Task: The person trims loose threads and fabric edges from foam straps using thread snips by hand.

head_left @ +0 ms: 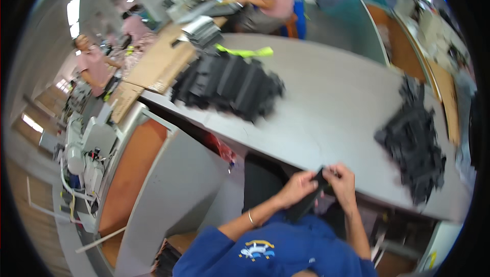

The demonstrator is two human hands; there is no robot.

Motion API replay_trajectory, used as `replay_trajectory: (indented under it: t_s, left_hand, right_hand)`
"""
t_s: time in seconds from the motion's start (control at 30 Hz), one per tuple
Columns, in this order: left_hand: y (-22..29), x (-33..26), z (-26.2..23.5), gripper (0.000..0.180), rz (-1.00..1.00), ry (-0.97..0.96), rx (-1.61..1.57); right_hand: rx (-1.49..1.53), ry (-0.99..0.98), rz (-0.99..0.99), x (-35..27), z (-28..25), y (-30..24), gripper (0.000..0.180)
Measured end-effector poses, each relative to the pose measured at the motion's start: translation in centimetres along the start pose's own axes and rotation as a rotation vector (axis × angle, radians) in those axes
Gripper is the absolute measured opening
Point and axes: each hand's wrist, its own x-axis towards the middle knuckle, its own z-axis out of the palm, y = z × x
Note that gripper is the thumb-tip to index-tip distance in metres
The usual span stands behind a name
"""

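A dark strip of what looks like fabric (304, 204) is stretched between my two hands at the near edge of the table, its lower end hanging toward my lap. My left hand (298, 188) pinches it near the upper end. Close beside, my right hand (343, 182) has thumb and fingers closed on the strip's tip. Fine detail at the fingertips is blurred. Beyond my hands, a stack of black pieces (224, 84) lies at the far left of the table, and a looser black pile (412, 147) lies to the right.
The grey table (316, 108) curves across in front of me. A bright yellow-green strip (247, 51) lies behind the left stack, next to cardboard (164, 57). A grey panel (171, 185) stands at my left, near a sewing machine (76, 157). Several people work beyond.
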Motion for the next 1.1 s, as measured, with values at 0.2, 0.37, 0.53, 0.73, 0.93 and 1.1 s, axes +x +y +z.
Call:
replay_trajectory:
  t_s: [0.2,0.37,0.53,0.73,0.93,1.1]
  left_hand:
    - [4.8,0.6,1.5,0.039,-0.001,0.060,0.003]
    - [5.0,0.5,2.2,0.044,-0.035,0.081,-0.024]
    - [5.1,-0.3,2.4,0.048,-0.020,0.084,0.002]
    - [5.9,-0.3,2.7,0.048,-0.039,0.079,0.076]
    - [6.7,0.0,3.2,0.040,-0.104,-0.002,0.196]
    - [7.7,0.2,2.0,0.036,-0.168,-0.079,0.241]
  right_hand:
    - [0.157,0.043,-0.022,2.0,-1.1,-2.1,0.014]
    - [0.391,0.104,0.079,2.2,-3.1,-2.4,0.016]
    - [0.251,0.120,-0.123,1.2,-3.5,-2.6,0.021]
    - [-0.208,0.093,-0.193,0.8,-2.7,-3.8,0.034]
    - [-0.575,0.117,-0.426,1.8,-3.6,-2.8,0.011]
    - [-0.474,0.145,-0.311,1.8,-4.5,-2.5,0.013]
